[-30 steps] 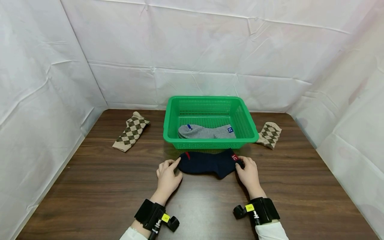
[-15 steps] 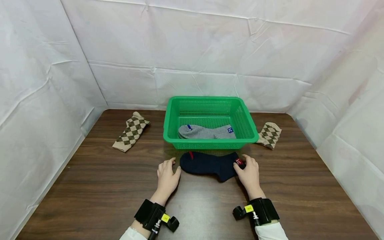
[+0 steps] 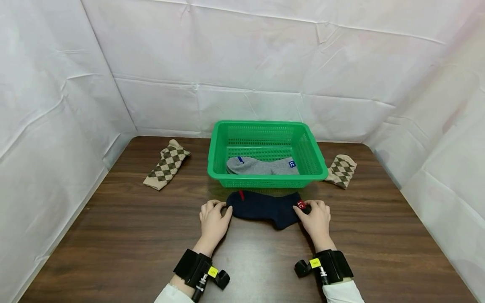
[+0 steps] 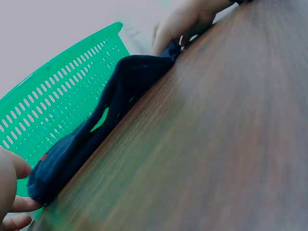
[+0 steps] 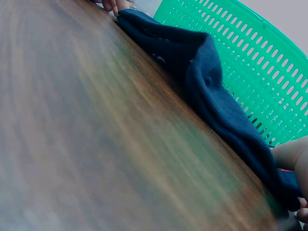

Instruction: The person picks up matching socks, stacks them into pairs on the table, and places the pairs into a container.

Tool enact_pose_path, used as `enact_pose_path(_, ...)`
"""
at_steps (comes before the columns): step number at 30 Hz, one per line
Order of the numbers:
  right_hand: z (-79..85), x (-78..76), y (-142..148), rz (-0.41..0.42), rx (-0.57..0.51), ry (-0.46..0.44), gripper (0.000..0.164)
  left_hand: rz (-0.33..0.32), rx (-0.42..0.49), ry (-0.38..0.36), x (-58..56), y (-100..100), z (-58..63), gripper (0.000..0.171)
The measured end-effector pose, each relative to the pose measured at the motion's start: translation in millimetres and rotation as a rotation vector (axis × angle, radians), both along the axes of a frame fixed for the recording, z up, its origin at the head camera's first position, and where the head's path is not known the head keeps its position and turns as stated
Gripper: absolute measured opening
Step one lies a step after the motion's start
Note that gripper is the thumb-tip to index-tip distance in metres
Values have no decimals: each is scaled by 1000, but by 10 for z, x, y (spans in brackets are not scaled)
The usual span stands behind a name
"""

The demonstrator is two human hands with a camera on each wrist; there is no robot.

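A navy sock [image 3: 261, 208] with a red mark at the toe and a red label at the cuff lies flat in front of the green basket. Two dark layers with a gap between them show in the left wrist view. My left hand [image 3: 213, 221] is at the toe end, and the navy toe [image 4: 43, 185] sits between thumb and fingers. At the cuff, my right hand [image 3: 316, 219] pinches the fabric, thumb on top near the label. The right wrist view shows the cuff end [image 5: 284, 185] between thumb and fingers.
Behind the navy sock stands the green basket [image 3: 261, 181], with a grey sock [image 3: 261, 166] inside. An argyle sock [image 3: 166, 165] lies to the left. Another argyle sock [image 3: 342, 170] lies against the basket's right side. White sheeting [image 3: 242, 54] encloses the brown table [image 3: 125, 244].
The navy sock has shifted slightly right and down. My left hand let go of the toe, spread its fingers, then came back onto it. My right hand stayed at the cuff.
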State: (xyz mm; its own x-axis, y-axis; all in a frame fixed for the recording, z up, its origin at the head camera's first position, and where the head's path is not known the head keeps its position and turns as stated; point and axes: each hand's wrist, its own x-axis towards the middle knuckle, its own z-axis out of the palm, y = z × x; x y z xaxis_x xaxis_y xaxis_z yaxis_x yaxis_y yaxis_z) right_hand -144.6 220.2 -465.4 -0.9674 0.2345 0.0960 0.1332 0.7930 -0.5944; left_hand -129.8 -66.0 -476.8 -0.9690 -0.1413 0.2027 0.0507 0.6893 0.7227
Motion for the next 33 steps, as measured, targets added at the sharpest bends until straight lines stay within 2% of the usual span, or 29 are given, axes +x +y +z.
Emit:
enact_pose_path(4,6,-4,5,40,-9,-5,47,15,-16,-9,-21,27,6,36)
enact_pose_path(7,1,-6,6,78,-27,19,36,14,-14,-22,-24,35,18,35)
enact_pose_path(10,-8,-7,-2,123,-71,41,25,-6,6,-22,-18,38,32,33)
enact_pose_path(12,-15,-6,-8,147,-107,49,23,-25,41,-18,-17,37,35,31)
enact_pose_path(16,-31,-9,-22,169,-151,90,26,-71,182,-18,-19,39,40,28)
enact_pose_path(19,-32,-10,-31,172,-169,114,29,-104,310,-26,-24,39,35,33)
enact_pose_path(24,1,-1,-25,194,-247,80,24,-174,494,-34,-26,40,43,39)
enact_pose_path(28,30,16,-9,216,-407,46,17,-252,675,-67,-13,44,65,32)
enact_pose_path(33,67,36,3,240,-717,35,10,-340,899,-175,9,47,107,18)
